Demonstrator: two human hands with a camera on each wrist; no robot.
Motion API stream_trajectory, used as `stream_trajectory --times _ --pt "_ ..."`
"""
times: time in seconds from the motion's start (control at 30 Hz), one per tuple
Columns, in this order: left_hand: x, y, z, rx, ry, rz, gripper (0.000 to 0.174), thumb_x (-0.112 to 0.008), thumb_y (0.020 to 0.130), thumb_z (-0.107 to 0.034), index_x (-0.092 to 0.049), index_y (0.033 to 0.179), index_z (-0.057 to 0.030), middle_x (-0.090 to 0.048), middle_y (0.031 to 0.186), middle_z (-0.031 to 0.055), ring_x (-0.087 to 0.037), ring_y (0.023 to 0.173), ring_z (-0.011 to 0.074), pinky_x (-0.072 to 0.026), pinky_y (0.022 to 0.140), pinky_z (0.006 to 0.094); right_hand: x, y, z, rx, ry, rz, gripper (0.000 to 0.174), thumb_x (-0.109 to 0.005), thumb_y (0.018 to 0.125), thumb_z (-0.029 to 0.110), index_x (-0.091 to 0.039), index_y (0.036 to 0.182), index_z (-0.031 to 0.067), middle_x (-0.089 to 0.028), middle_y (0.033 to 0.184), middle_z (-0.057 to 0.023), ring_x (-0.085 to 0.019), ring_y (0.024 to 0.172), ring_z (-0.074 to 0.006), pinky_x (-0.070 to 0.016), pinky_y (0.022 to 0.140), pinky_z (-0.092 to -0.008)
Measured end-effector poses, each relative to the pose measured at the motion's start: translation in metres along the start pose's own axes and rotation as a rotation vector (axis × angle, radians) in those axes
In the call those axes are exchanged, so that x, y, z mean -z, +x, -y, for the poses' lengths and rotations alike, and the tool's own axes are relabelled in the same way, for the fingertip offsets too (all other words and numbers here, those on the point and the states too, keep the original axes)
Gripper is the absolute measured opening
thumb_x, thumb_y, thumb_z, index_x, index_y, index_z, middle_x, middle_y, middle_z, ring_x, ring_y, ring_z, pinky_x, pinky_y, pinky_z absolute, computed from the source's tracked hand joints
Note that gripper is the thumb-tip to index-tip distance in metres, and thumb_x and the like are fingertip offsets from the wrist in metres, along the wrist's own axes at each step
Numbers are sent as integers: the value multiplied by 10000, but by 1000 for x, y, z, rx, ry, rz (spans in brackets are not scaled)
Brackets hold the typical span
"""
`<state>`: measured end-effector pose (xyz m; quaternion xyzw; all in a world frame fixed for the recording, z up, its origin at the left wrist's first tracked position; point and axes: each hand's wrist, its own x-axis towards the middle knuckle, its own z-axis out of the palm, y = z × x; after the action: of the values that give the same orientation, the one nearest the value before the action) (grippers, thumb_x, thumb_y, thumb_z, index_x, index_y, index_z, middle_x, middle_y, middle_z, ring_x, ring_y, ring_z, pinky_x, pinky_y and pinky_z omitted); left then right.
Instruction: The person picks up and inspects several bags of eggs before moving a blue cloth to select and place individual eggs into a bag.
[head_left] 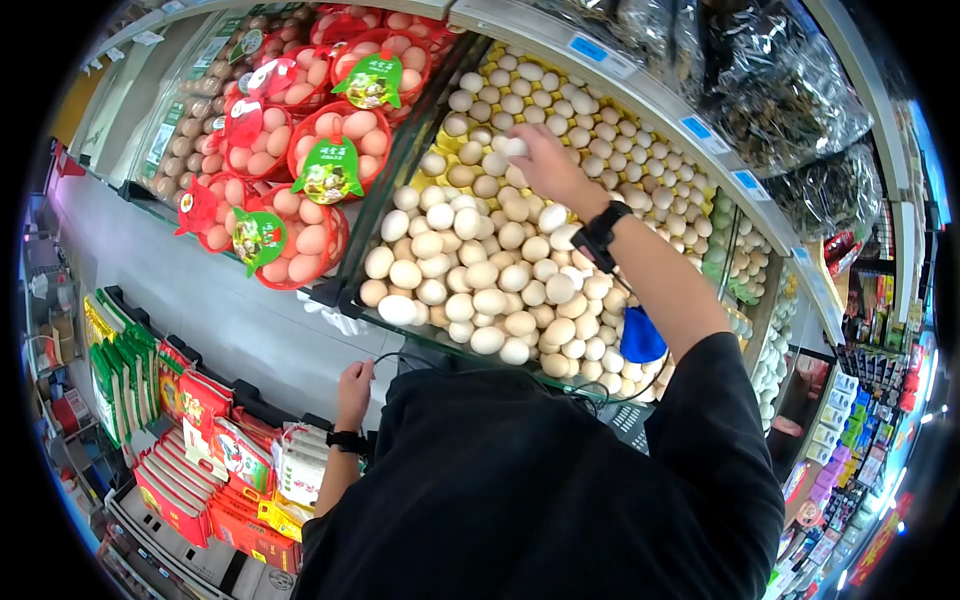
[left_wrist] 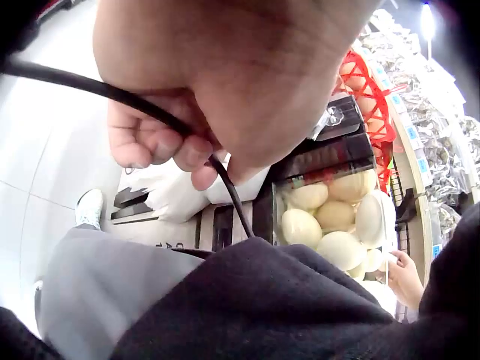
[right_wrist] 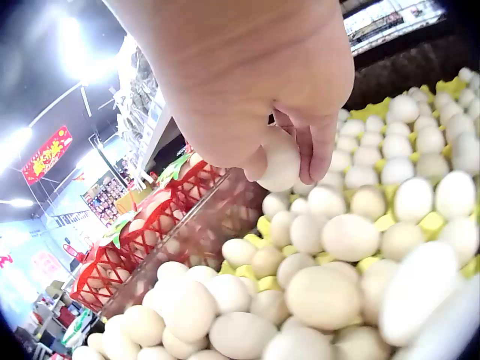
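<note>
Right wrist view: the right hand [right_wrist: 240,75] pinches one pale egg [right_wrist: 283,161] in curled fingertips, just above the egg pile [right_wrist: 322,296], toward its twelve o'clock edge — a slack pinch could drop it, cracking eggs below. The left hand [left_wrist: 172,142] curls round a black cable [left_wrist: 82,88].

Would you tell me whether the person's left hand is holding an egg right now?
No, the left hand grips a black cable, while the egg is in the right hand.
</note>
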<state>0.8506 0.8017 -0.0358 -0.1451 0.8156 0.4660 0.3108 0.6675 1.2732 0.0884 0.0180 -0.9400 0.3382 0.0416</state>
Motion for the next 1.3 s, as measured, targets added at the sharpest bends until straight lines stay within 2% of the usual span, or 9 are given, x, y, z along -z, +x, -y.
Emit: stream_trajectory --times 0.23,0.47,0.63,0.77,0.9,1.0,1.13,1.23,1.3 --pt "4 -9 27 77 -173 -37 448 -572 972 -360 -529 645 -56 -402 520 -37 -352 459 53 -267 444 263 -75 62 26 32 -240 97 335 -627 867 136 -559 1186 62 -580 1220 -143 -567 1114 -348 -473 914 -431" --pt "21 -24 52 166 -258 -134 457 -569 977 -367 -530 647 -54 -391 508 -45 -371 452 54 -270 436 260 -110 81 7 91 -293 108 288 -624 838 113 -583 1119 64 -576 1091 -143 -604 995 -349 -514 802 -446" --pt "37 -23 47 157 -256 -177 458 -563 979 -368 -531 648 -52 -393 508 -43 -377 454 56 -282 439 259 -111 83 -2 183 -341 127 302 -620 860 134 -574 1149 61 -530 1108 -160 -600 983 -366 -511 805 -455" --pt "47 -16 45 147 -259 -206 468 -550 985 -375 -523 649 -51 -390 511 -40 -378 451 59 -293 439 258 -98 86 11 88 -346 223 300 -619 865 149 -589 1153 71 -549 1106 -154 -590 1012 -354 -503 825 -450" --pt "53 -8 45 107 -260 -223 470 -541 990 -379 -520 651 -53 -392 520 -38 -379 452 60 -300 437 256 -70 80 9 94 -310 150 287 -606 868 140 -595 1147 73 -567 1091 -153 -589 1024 -343 -503 834 -444" --pt "53 -3 50 141 -311 -213 469 -537 993 -376 -522 652 -54 -397 524 -37 -377 453 59 -296 433 252 -60 65 -2 93 -458 318 268 -594 869 141 -608 1126 67 -588 1044 -140 -593 1017 -341 -501 858 -430" --pt "52 0 52 114 -308 -192 464 -538 995 -368 -522 652 -56 -397 527 -40 -371 455 55 -290 429 246 -71 57 -16 98 -365 233 262 -590 867 140 -623 1115 65 -591 1020 -136 -592 1011 -342 -502 847 -431" --pt "55 -2 44 115 -309 -198 457 -542 995 -360 -523 653 -58 -397 530 -44 -363 453 54 -290 427 245 -80 60 3 166 -374 126 293 -599 855 175 -631 1124 64 -586 1009 -140 -585 1016 -342 -502 847 -427" --pt "55 -3 43 124 -320 -197 449 -543 995 -356 -527 660 -58 -391 532 -49 -358 454 52 -289 426 244 -77 59 41 225 -192 311 350 -656 839 222 -599 1137 48 -583 1058 -150 -590 966 -338 -486 833 -445"
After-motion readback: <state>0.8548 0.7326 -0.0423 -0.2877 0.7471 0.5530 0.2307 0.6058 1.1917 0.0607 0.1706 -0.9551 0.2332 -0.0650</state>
